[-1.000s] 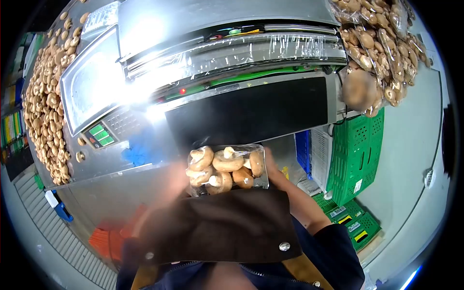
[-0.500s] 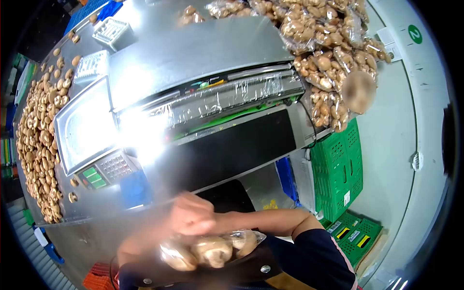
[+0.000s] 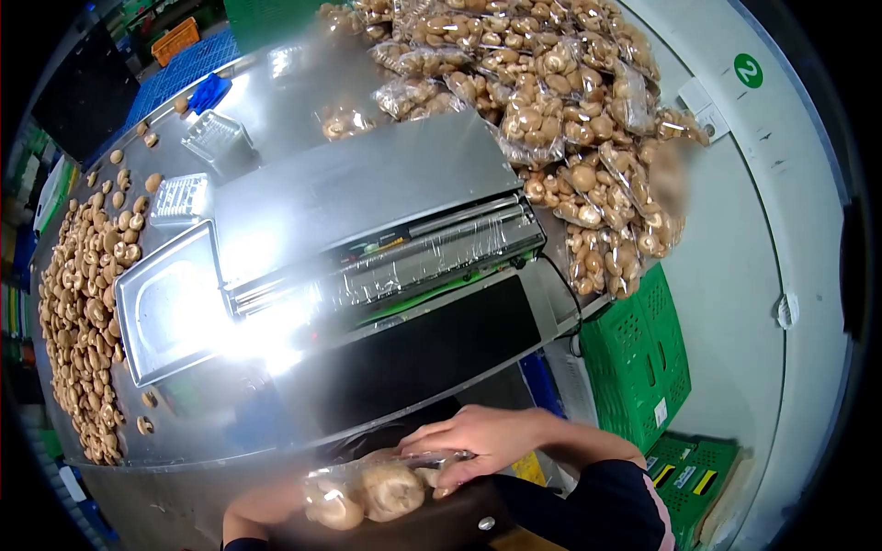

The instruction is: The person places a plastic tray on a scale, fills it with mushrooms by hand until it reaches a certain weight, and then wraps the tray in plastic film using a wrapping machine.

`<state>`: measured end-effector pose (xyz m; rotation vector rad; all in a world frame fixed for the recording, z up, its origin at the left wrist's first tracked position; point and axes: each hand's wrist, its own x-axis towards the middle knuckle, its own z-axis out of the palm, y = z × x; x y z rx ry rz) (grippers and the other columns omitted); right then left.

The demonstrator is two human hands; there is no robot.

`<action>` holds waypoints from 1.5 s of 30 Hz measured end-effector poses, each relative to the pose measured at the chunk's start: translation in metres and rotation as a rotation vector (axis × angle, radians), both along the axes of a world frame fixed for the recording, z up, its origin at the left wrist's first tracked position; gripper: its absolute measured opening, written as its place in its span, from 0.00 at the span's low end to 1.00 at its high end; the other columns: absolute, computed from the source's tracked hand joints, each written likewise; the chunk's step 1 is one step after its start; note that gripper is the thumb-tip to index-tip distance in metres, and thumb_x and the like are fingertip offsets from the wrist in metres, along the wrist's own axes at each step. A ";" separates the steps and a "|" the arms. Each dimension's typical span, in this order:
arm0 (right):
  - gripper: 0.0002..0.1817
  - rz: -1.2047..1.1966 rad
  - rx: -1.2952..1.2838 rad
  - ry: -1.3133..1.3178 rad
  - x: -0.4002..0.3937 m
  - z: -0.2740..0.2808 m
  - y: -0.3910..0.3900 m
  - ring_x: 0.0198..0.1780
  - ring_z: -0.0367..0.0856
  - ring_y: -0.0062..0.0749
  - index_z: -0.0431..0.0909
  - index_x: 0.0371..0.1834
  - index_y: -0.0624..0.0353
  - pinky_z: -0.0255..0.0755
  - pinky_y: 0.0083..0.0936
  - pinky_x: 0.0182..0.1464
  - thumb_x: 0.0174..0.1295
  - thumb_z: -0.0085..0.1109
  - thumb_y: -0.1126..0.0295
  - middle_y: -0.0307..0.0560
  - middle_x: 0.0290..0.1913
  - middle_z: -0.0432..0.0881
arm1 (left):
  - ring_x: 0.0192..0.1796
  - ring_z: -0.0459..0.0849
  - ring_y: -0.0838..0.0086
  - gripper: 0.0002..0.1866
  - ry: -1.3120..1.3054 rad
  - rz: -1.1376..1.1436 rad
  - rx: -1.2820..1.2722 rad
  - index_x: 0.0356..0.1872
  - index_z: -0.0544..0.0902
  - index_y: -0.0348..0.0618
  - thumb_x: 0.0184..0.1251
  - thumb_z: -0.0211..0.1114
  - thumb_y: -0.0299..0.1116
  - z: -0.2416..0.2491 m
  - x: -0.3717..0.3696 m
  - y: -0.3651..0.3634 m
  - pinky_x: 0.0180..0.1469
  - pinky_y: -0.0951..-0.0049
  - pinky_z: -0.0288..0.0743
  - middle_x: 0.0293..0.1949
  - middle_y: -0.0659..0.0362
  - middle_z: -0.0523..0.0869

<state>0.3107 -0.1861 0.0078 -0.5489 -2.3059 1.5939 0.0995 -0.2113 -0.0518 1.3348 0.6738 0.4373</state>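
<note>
Close to the body, at the bottom, is a clear bag of mushrooms (image 3: 390, 491). My right hand (image 3: 478, 441) grips the bag's right end, thumb below and fingers over the top. My left hand (image 3: 276, 500) is at the bag's left end, badly blurred, so its fingers cannot be made out. Beyond the bag lies the black plate (image 3: 432, 354) of the wrapping machine, with film (image 3: 441, 253) stretched along its roller.
Loose mushrooms (image 3: 83, 321) are heaped at the left beside the scale tray (image 3: 175, 308). White baskets (image 3: 220, 138) stand behind it. Bagged mushrooms (image 3: 542, 110) are piled at the back right, with green crates (image 3: 643, 358) below.
My right hand has moved right and down, from a closed pose above the bag to its right end. The bag has shifted slightly left, and the camera view has tilted.
</note>
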 end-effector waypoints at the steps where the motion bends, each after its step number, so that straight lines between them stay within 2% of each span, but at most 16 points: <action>1: 0.22 -0.126 -0.104 0.070 -0.007 -0.017 -0.007 0.36 0.81 0.22 0.71 0.62 0.61 0.76 0.22 0.33 0.69 0.51 0.61 0.51 0.49 0.82 | 0.40 0.79 0.72 0.05 0.037 0.092 -0.041 0.40 0.75 0.37 0.70 0.55 0.27 -0.003 -0.004 -0.001 0.43 0.73 0.71 0.36 0.58 0.80; 4: 0.18 -0.216 -0.735 -0.257 -0.005 -0.007 0.024 0.27 0.81 0.22 0.77 0.56 0.61 0.74 0.19 0.26 0.71 0.48 0.61 0.46 0.32 0.83 | 0.42 0.79 0.73 0.06 0.102 0.373 -0.156 0.43 0.76 0.36 0.71 0.54 0.27 -0.011 -0.019 0.002 0.46 0.74 0.72 0.38 0.58 0.81; 5: 0.17 -0.307 -0.814 -0.238 -0.003 -0.011 0.030 0.20 0.78 0.21 0.80 0.52 0.59 0.73 0.18 0.22 0.73 0.45 0.61 0.40 0.23 0.80 | 0.43 0.79 0.73 0.06 0.107 0.451 -0.183 0.44 0.76 0.36 0.71 0.54 0.27 -0.011 -0.028 0.006 0.47 0.75 0.72 0.39 0.59 0.81; 8: 0.16 -0.741 -0.719 -0.360 0.033 0.012 0.078 0.21 0.79 0.22 0.82 0.41 0.56 0.75 0.20 0.20 0.66 0.52 0.55 0.40 0.23 0.79 | 0.44 0.80 0.74 0.08 0.057 0.669 -0.285 0.46 0.76 0.36 0.72 0.53 0.26 -0.005 -0.067 0.004 0.50 0.76 0.73 0.40 0.59 0.82; 11: 0.16 -1.244 -0.373 0.596 0.100 -0.014 0.160 0.36 0.82 0.24 0.75 0.47 0.61 0.78 0.22 0.28 0.71 0.46 0.59 0.42 0.41 0.82 | 0.44 0.85 0.70 0.09 -0.029 0.864 -0.291 0.46 0.77 0.34 0.68 0.52 0.19 0.009 -0.118 0.002 0.48 0.71 0.78 0.41 0.53 0.85; 13: 0.23 -0.703 -0.528 0.814 0.147 -0.011 0.226 0.41 0.76 0.21 0.67 0.63 0.62 0.75 0.14 0.39 0.73 0.43 0.57 0.51 0.61 0.75 | 0.44 0.85 0.70 0.09 -0.005 1.016 -0.255 0.45 0.77 0.34 0.67 0.51 0.19 0.013 -0.151 -0.001 0.47 0.71 0.78 0.41 0.52 0.85; 15: 0.25 -1.267 -0.385 0.923 0.031 0.031 0.223 0.33 0.76 0.17 0.67 0.62 0.62 0.70 0.09 0.25 0.73 0.44 0.54 0.48 0.49 0.79 | 0.43 0.85 0.69 0.10 -0.040 1.162 -0.210 0.46 0.76 0.35 0.67 0.51 0.19 0.004 -0.183 -0.010 0.47 0.71 0.78 0.42 0.51 0.85; 21: 0.20 -0.987 -0.145 0.143 -0.098 -0.011 0.176 0.13 0.71 0.21 0.67 0.58 0.66 0.62 0.14 0.13 0.74 0.41 0.61 0.52 0.31 0.80 | 0.41 0.83 0.75 0.12 0.119 1.505 -0.059 0.48 0.77 0.37 0.64 0.55 0.21 -0.049 -0.300 -0.026 0.44 0.74 0.77 0.44 0.57 0.84; 24: 0.18 -0.909 -0.119 0.050 -0.165 0.008 0.156 0.13 0.72 0.22 0.66 0.58 0.65 0.64 0.14 0.14 0.75 0.40 0.62 0.51 0.29 0.81 | 0.63 0.72 0.61 0.23 0.678 1.646 0.224 0.55 0.74 0.39 0.54 0.60 0.20 -0.075 -0.392 -0.033 0.59 0.64 0.71 0.59 0.48 0.72; 27: 0.19 -0.900 -0.124 0.012 -0.226 0.015 0.154 0.14 0.72 0.22 0.67 0.57 0.66 0.64 0.13 0.14 0.75 0.41 0.62 0.52 0.30 0.81 | 0.71 0.58 0.47 0.31 1.029 1.685 0.248 0.61 0.71 0.43 0.51 0.66 0.27 -0.082 -0.470 -0.029 0.69 0.55 0.56 0.69 0.41 0.58; 31: 0.17 -0.840 -0.160 -0.037 -0.331 0.013 0.158 0.20 0.76 0.20 0.69 0.56 0.66 0.66 0.13 0.20 0.74 0.43 0.64 0.50 0.32 0.82 | 0.71 0.52 0.38 0.42 1.281 1.425 0.265 0.64 0.70 0.44 0.43 0.78 0.41 -0.111 -0.528 -0.024 0.69 0.49 0.53 0.71 0.36 0.51; 36: 0.14 -0.723 -0.060 -0.142 -0.440 -0.014 0.200 0.27 0.78 0.21 0.73 0.54 0.66 0.69 0.15 0.24 0.72 0.47 0.69 0.50 0.37 0.82 | 0.72 0.52 0.40 0.27 1.195 1.252 0.576 0.54 0.80 0.48 0.49 0.75 0.38 -0.132 -0.568 0.010 0.68 0.47 0.54 0.70 0.41 0.57; 40: 0.14 -0.732 0.179 -0.242 -0.492 -0.039 0.272 0.38 0.81 0.23 0.74 0.55 0.64 0.74 0.19 0.33 0.69 0.51 0.71 0.46 0.42 0.83 | 0.69 0.61 0.44 0.18 1.187 1.426 0.674 0.46 0.80 0.40 0.55 0.70 0.35 -0.142 -0.644 0.062 0.67 0.51 0.58 0.66 0.43 0.66; 42: 0.17 -0.733 0.515 -0.335 -0.492 -0.060 0.320 0.45 0.81 0.30 0.73 0.57 0.64 0.75 0.25 0.43 0.66 0.54 0.72 0.49 0.46 0.82 | 0.71 0.57 0.47 0.21 1.289 1.504 0.735 0.48 0.76 0.35 0.54 0.69 0.30 -0.123 -0.684 0.081 0.69 0.51 0.55 0.67 0.43 0.63; 44: 0.25 -0.657 0.840 -0.459 -0.489 -0.071 0.360 0.61 0.72 0.50 0.67 0.62 0.66 0.64 0.37 0.63 0.62 0.58 0.73 0.59 0.61 0.73 | 0.72 0.55 0.48 0.24 1.286 1.521 0.751 0.53 0.72 0.37 0.53 0.68 0.27 -0.103 -0.707 0.084 0.70 0.51 0.52 0.69 0.45 0.61; 45: 0.29 -0.649 0.935 -0.536 -0.483 -0.082 0.378 0.63 0.70 0.52 0.65 0.64 0.68 0.61 0.37 0.65 0.59 0.61 0.70 0.62 0.62 0.72 | 0.73 0.54 0.48 0.25 1.322 1.526 0.698 0.54 0.72 0.38 0.54 0.67 0.27 -0.102 -0.713 0.081 0.71 0.51 0.51 0.69 0.45 0.60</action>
